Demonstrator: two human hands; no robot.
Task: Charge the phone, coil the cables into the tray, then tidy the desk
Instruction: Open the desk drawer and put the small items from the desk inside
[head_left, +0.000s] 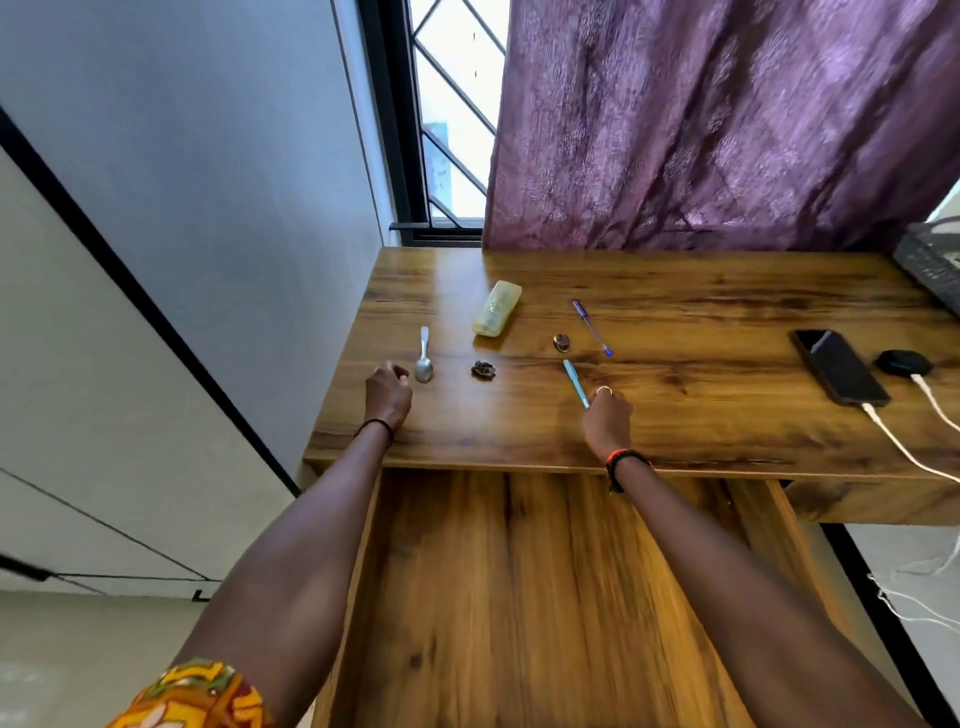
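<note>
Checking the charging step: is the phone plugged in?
Plugged in: a white cable enters the near end of the phone. The screen is dark, so I cannot tell whether it is actually charging.

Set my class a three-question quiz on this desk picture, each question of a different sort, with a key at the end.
1. True or false: the phone has a white cable plugged into it.
2. Which thing does the right hand grip? A) purple pen B) teal pen C) yellow case
3. Fill in: the utensil lying nearest the left hand is a ____.

Key: 1 true; 2 B; 3 spoon.
</note>
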